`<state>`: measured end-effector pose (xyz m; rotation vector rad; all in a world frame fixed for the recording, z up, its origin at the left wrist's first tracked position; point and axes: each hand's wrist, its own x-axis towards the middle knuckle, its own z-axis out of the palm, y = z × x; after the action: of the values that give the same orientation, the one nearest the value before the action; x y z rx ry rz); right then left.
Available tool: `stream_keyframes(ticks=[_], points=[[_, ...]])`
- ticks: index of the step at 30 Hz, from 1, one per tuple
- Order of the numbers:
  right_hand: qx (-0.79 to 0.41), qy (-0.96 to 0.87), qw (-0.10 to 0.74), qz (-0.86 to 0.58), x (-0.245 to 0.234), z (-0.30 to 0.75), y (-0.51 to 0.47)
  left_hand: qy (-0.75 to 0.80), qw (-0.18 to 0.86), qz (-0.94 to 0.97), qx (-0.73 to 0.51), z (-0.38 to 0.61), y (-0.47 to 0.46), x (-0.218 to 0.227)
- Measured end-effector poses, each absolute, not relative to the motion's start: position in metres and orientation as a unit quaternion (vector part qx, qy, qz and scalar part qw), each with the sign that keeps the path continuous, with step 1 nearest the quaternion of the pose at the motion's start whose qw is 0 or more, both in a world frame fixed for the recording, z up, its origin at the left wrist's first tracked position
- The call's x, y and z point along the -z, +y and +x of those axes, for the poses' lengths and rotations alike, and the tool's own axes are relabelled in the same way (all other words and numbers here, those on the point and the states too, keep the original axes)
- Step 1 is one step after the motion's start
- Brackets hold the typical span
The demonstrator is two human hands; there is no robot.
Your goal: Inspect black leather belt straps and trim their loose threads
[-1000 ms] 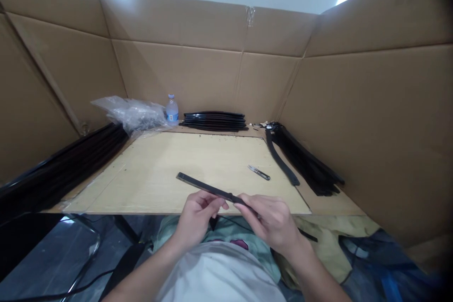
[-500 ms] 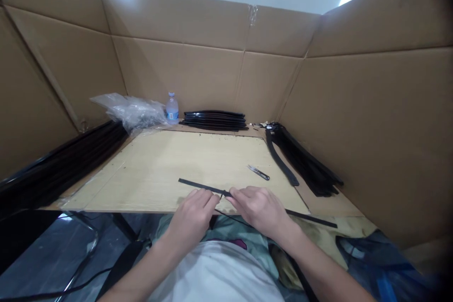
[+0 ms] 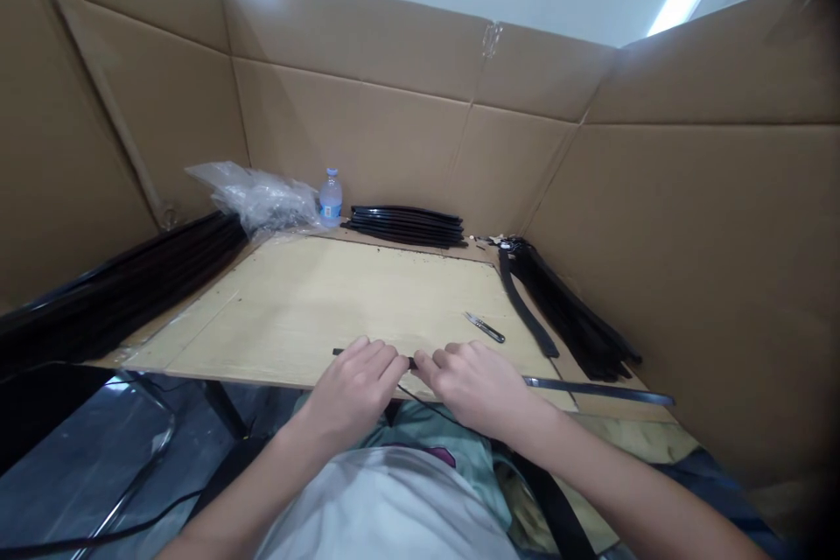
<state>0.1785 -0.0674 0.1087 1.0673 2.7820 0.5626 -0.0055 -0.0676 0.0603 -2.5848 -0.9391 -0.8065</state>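
My left hand and my right hand are side by side at the table's front edge, both closed on one flat black strap. A short bit of it sticks out left of my left hand, and a long end runs out past my right wrist. Between my fists only a small dark piece shows; the rest lies hidden under my fingers. A thin black cord trails from between the hands down over my lap. Thread snips lie on the board just beyond my right hand.
A pale board covers the table. Black strips are piled at the left, stacked at the back and bundled at the right. Near the back stand a water bottle and clear plastic bags. Cardboard walls enclose three sides.
My fingers have closed further over the strap, and its visible left part is shorter. Its right end reaches farther right. The camera view has tilted and shifted slightly.
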Motion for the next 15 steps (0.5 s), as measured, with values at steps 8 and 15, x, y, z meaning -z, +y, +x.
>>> stream_keyframes(ticks=[8, 15], points=[[-0.169, 0.925, 0.074, 0.332, -0.104, 0.177, -0.069, -0.318, 0.111, -0.898, 0.284, -0.009, -0.068, -0.062], [-0.172, 0.929, 0.047, 0.324, -0.094, 0.18, -0.069, -0.328, 0.074, -0.905, 0.259, -0.011, -0.067, -0.061]])
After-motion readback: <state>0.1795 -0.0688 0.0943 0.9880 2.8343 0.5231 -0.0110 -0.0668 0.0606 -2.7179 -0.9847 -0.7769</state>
